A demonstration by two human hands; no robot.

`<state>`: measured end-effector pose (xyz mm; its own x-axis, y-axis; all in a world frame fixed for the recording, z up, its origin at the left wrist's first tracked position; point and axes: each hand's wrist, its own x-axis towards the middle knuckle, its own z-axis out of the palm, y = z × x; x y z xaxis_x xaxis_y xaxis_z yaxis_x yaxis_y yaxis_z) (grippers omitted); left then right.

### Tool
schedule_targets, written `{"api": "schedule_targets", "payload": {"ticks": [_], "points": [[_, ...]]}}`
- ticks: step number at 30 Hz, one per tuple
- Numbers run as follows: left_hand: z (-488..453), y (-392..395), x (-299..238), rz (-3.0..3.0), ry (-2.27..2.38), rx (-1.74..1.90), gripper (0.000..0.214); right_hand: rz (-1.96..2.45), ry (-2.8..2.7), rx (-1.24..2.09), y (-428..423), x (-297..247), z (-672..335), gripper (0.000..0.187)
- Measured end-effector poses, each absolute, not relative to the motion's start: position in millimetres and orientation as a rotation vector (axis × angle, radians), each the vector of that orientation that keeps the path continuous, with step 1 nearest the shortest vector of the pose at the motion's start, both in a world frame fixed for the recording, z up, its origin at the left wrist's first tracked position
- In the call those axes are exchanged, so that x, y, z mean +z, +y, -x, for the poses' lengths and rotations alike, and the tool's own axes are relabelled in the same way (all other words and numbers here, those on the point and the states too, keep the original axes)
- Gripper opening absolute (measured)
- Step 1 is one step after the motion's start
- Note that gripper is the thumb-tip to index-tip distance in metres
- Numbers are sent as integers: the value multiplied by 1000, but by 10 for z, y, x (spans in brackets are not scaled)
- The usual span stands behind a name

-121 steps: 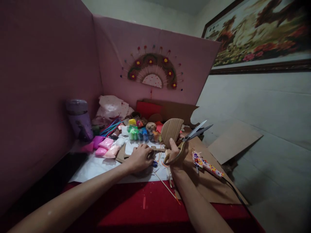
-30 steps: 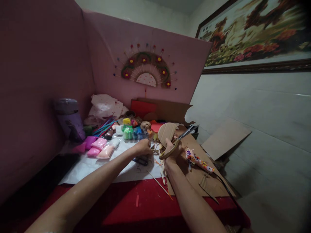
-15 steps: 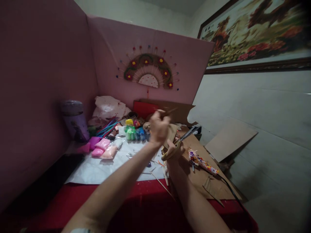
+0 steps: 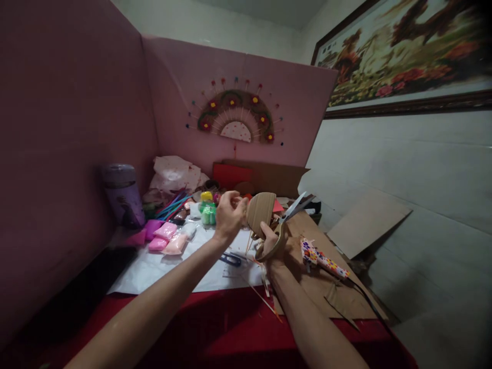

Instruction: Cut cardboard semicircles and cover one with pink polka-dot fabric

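Note:
My right hand (image 4: 272,245) grips a rounded piece of corrugated cardboard (image 4: 260,214), its thumb flat on the front. The scissors (image 4: 295,206) hang from the same hand with their handles around it and their blades parted, pointing up and right. At the cardboard's left edge is my left hand (image 4: 229,218), fingers bent together in a pinch. Whatever sits between those fingertips is too small to make out. Below the hands a dark blue utility knife (image 4: 230,259) lies on the white sheet (image 4: 154,271), beside thin wooden sticks (image 4: 265,300).
Clay packets (image 4: 175,241) and a purple tumbler (image 4: 123,197) stand left. A flower-patterned glue gun (image 4: 323,260) with a cord rests on a cardboard sheet (image 4: 307,297) at right. On the pink panel (image 4: 172,102) behind hangs a fan-shaped decoration (image 4: 234,105).
My left hand has come down and left from its raised, blurred position to the cardboard's edge. The cardboard has turned its face toward me, and the utility knife is now uncovered.

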<state>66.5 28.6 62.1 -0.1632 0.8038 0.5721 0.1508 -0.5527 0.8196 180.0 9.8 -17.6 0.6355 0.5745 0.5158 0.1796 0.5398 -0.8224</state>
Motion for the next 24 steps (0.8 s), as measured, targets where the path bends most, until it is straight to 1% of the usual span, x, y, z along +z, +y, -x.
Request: {"api": "schedule_targets", "payload": {"ticks": [2, 3, 5, 7, 10, 14, 17, 22, 24], "points": [[-481, 308, 505, -1385, 1048, 1534, 36, 970, -929, 337, 11, -120, -1714, 36], [-415, 293, 443, -1362, 1012, 1441, 39, 951, -976, 390, -31, -93, -1671, 36], [-321, 238, 332, -1335, 936, 1318, 38, 916, -1091, 491, -101, -52, -1593, 32], [-248, 190, 263, -1296, 888, 1283, 36, 906, -1187, 555, -146, -38, -1535, 27], [-128, 191, 240, -1215, 872, 1330, 34, 955, -1340, 530, -170, -64, -1497, 25], [52, 285, 232, -1121, 921, 1503, 34, 1037, -1583, 305, -191, -129, -1496, 40], [157, 338, 155, -1064, 977, 1598, 35, 1051, -1596, 250, -212, -133, -1496, 47], [252, 339, -5, -1048, 1080, 1625, 35, 1162, -1305, 12, -177, -39, -1607, 35], [266, 323, -33, -1063, 1122, 1645, 34, 1136, -1128, -38, -129, -10, -1691, 35]]}}
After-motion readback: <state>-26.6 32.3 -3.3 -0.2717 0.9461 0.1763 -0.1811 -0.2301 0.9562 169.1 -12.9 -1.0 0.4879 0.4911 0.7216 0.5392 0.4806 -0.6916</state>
